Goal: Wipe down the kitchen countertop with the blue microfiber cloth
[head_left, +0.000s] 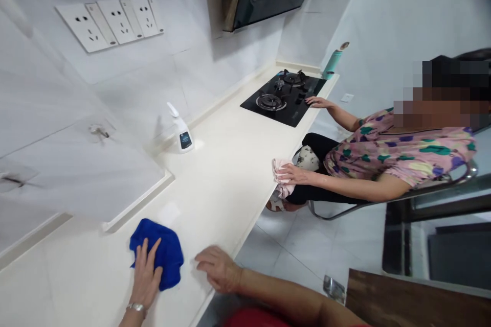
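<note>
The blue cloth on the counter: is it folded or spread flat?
Neither, it looks bunched: the blue cloth lies in a rumpled, uneven mound on the counter, with the left hand resting on its edge.

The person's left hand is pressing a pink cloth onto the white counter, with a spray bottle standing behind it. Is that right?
Not quite: the cloth under the left hand is blue, not pink, as the head view shows. The rest holds: it lies on the white counter, with the spray bottle standing behind it.
</note>
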Demonstrator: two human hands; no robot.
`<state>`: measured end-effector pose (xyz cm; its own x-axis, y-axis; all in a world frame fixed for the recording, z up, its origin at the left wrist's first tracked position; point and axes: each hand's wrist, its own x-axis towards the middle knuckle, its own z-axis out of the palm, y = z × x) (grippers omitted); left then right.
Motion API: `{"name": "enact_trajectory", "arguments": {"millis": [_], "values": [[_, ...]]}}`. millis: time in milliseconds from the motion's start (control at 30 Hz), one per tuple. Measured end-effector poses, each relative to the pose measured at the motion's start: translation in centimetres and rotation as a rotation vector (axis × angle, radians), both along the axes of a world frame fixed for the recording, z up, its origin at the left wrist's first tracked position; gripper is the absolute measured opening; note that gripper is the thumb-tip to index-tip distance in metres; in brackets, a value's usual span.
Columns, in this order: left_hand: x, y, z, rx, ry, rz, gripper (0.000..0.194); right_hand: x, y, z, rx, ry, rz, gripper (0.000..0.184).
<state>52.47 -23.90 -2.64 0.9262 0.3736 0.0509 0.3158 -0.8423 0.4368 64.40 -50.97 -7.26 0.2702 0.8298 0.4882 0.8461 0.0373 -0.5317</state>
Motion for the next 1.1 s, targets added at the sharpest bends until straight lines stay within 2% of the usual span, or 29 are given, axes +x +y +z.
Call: {"name": "enact_trajectory", "arguments": {"millis": [100,167,233,300,400,533,600,933,1100], "values": [[0.5,-0.5,1.5,0.014,-0.007,0.108,0.064,4.4,-2.4,0.2,0.056,0.064,-0.227,0.044],[2.2,-2.0,2.0,0.007,-0.001,0.261,0.067,6.7,-3.4,0.5,0.067,0.101,-0.346,0.046],[4.2,-3.7,1.8,0.032,-0.004,0.404,0.069,8.0,-3.7,0.7,0.059,0.111,-0.39,0.047],[5.8,-5.1,1.2,0.108,-0.046,0.451,0.069,8.3,-3.4,0.8,0.041,0.091,-0.401,0.049],[6.9,-5.5,-0.1,0.214,-0.11,0.325,0.066,7.8,-2.7,1.0,0.023,0.074,-0.466,0.049],[7.9,-4.0,-1.0,0.236,-0.133,0.02,0.061,7.6,-2.3,1.0,0.013,0.068,-0.525,0.045],[9.1,-3.0,-1.1,0.23,-0.142,-0.079,0.059,7.7,-2.4,0.9,0.002,0.038,-0.513,0.044],[20.2,1.5,-2.6,0.192,-0.158,-0.421,0.058,8.6,-2.0,-0.2,-0.003,-0.049,-0.58,0.039],[23.6,2.8,-3.9,0.182,-0.207,-0.493,0.062,9.4,-1.9,-0.7,-0.085,-0.024,-0.658,0.034]]}}
